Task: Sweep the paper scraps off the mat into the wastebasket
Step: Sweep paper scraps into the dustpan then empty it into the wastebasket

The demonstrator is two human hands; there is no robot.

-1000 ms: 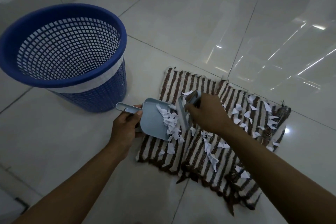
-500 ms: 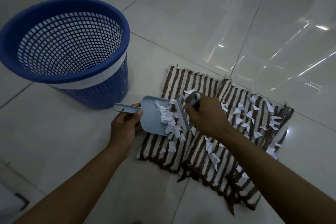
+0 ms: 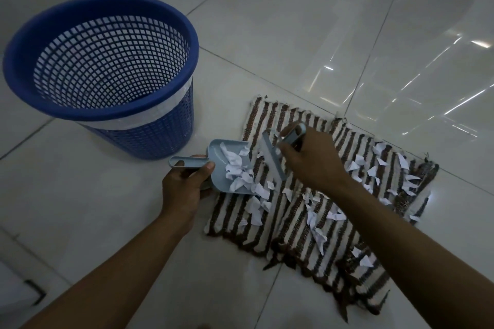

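Your right hand [image 3: 314, 161], gripping the brush [image 3: 272, 159], is drawing back from the dustpan [image 3: 227, 165] your left hand [image 3: 184, 187] is clutching; more paper scraps [image 3: 238, 171] are now loaded, many remaining on the mat [image 3: 294, 224].

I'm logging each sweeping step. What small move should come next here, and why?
Probably one more short stroke of the brush in the right hand toward the dustpan held by the left hand: scraps lie at its lip on the mat.

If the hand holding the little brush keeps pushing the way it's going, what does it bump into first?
Probably the paper scraps piled at the dustpan mouth; the right hand holds the brush facing them, though depth is unclear.
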